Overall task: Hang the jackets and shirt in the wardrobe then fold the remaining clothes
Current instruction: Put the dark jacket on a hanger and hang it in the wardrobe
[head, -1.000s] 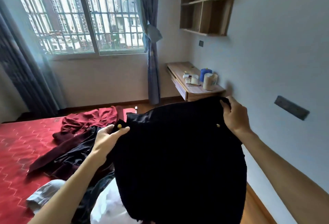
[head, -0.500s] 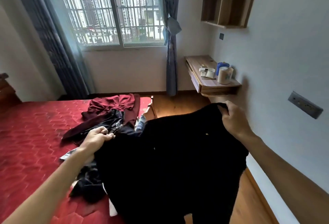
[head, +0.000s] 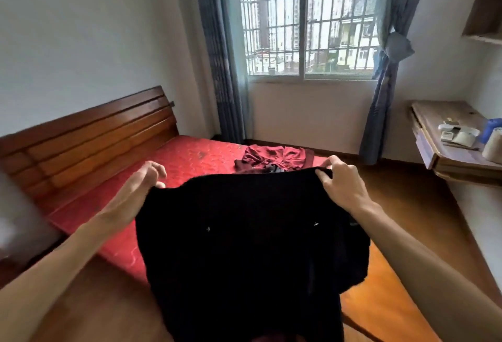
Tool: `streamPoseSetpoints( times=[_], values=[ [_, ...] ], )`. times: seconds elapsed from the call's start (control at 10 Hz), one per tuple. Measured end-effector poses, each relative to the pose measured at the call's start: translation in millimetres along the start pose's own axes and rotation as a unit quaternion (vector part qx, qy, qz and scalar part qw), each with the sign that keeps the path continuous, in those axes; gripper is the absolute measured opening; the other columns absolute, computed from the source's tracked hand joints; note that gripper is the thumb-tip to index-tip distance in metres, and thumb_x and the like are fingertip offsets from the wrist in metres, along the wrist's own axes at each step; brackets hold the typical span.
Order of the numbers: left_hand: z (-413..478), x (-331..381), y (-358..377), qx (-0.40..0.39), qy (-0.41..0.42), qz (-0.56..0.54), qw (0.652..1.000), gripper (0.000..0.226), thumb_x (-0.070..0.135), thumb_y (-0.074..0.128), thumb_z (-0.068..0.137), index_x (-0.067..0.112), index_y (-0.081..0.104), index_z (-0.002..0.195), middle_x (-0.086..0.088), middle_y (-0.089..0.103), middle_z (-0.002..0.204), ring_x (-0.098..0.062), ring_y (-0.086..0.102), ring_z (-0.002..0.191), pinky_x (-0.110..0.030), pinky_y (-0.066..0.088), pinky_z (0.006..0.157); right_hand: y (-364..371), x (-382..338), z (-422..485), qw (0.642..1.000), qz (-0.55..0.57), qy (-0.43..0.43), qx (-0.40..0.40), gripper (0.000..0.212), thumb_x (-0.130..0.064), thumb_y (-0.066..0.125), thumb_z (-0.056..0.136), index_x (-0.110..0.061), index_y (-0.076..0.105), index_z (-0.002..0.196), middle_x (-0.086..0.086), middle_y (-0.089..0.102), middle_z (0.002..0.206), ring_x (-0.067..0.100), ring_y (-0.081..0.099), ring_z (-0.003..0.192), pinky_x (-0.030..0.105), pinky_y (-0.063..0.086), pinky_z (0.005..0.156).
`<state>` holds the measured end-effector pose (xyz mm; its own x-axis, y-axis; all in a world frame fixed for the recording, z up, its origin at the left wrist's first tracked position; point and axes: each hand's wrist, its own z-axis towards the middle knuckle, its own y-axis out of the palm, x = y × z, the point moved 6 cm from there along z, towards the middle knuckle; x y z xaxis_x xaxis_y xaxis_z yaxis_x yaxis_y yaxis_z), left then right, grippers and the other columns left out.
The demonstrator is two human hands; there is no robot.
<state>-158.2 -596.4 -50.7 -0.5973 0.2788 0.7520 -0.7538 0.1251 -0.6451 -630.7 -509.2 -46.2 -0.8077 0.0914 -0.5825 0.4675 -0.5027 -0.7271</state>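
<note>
A black garment (head: 252, 249) hangs spread in front of me, held up by its top edge. My left hand (head: 141, 184) pinches its left corner, the other fingers lifted. My right hand (head: 342, 181) grips its right corner with curled fingers. Behind it, a heap of maroon clothes (head: 274, 157) with some dark pieces lies on the red mattress (head: 173, 168). The black garment hides most of what lies nearer on the bed.
A wooden headboard (head: 89, 135) stands at the left against the wall. The barred window (head: 307, 21) with blue curtains is ahead. A wall-mounted wooden desk (head: 445, 138) with small items sits at the right, over wooden floor (head: 394, 200).
The view has swung left, bringing the headboard into sight. Both hands have carried the black garment leftward and hold it spread wider; the clothes heap now lies behind it.
</note>
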Motion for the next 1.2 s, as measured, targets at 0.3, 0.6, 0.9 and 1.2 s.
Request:
streamPoseSetpoints(
  times=[0.3,0.6,0.9,1.2],
  values=[
    [-91,63,-100,0.111,0.033,0.134,0.984,0.051,0.024,0.082,0.08,0.03,0.041,0.109,0.004,0.068,0.08,-0.007,0.069,0.07,-0.013,0.052,0.06,92,-169,39,0.979,0.067,-0.189,-0.041,0.013,-0.009,0.056,0.092,-0.016,0.047,0.098,0.009,0.061,0.08,0.034,0.059,0.071,0.044,0.052,0.067],
    [-118,2,-266,0.385,0.028,0.204,0.9,0.02,0.031,0.067,0.093,0.012,0.071,0.096,0.003,0.066,0.068,-0.017,0.065,0.062,-0.014,0.045,0.057,182,-293,38,0.911,0.019,-0.39,-0.133,0.056,0.017,0.054,0.08,-0.029,0.073,0.105,-0.011,0.056,0.105,0.015,0.064,0.086,0.036,0.057,0.078],
    [-125,-45,-310,0.448,-0.018,0.275,0.85,0.039,0.038,0.066,0.092,0.005,0.067,0.071,-0.001,0.053,0.057,-0.025,0.051,0.057,-0.033,0.033,0.055,222,-401,-6,0.904,0.259,-0.255,-0.227,0.046,0.004,0.062,0.085,-0.029,0.066,0.117,-0.011,0.067,0.089,0.01,0.063,0.075,0.018,0.05,0.066],
    [-99,-48,-312,0.468,0.029,-0.005,0.883,0.017,0.015,0.063,0.096,0.027,0.074,0.089,-0.001,0.073,0.086,-0.022,0.069,0.082,-0.038,0.054,0.077,286,-500,-107,0.789,0.231,-0.25,-0.511,0.066,-0.026,0.061,0.096,-0.02,0.022,0.149,0.015,0.074,0.087,0.025,0.071,0.069,0.03,0.057,0.058]
  ],
)
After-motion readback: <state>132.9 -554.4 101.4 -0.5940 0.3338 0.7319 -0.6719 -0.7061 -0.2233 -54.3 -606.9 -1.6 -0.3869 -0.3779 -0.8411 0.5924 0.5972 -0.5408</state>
